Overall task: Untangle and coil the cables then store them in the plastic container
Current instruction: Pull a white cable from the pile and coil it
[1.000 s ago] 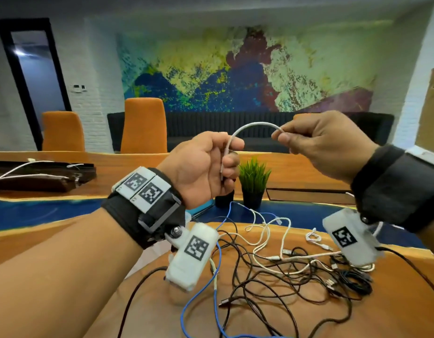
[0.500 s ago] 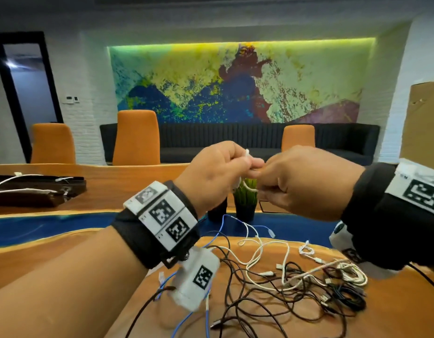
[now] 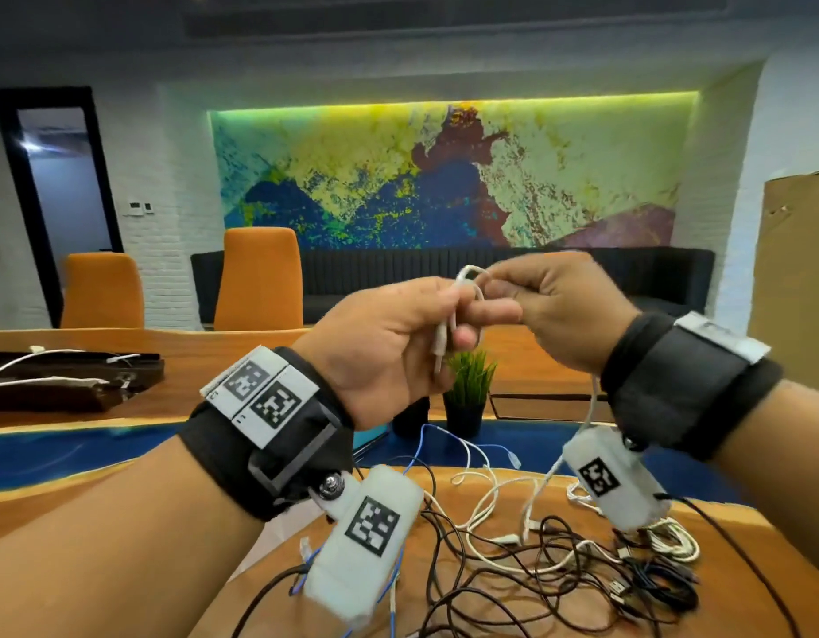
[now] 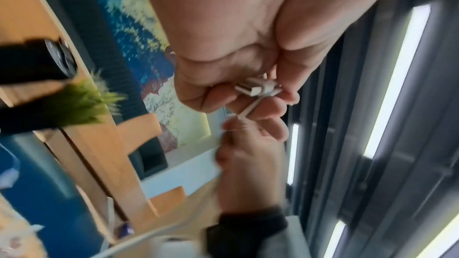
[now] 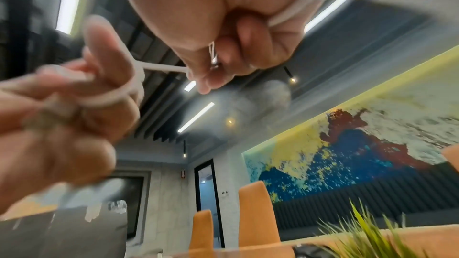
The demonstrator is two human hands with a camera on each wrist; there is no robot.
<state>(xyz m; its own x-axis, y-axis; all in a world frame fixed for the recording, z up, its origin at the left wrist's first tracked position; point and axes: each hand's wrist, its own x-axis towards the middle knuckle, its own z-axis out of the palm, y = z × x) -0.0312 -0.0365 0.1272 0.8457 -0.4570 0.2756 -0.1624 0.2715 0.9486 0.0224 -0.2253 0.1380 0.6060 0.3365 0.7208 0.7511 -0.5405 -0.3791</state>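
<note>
both hands raised higher than half a second ago: left hand [image 3: 393,343] curled round looped white cable [image 3: 467,287], right hand [image 3: 559,310] pinching its free run alongside; remaining cables [image 3: 536,568] tangled below on worktop [image 3: 743,605].

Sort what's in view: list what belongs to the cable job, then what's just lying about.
Job:
white cable, wound by left hand and right hand
tangled cables on the table

Lying about:
plant
orange chairs
sofa
cardboard
dark tray
</note>
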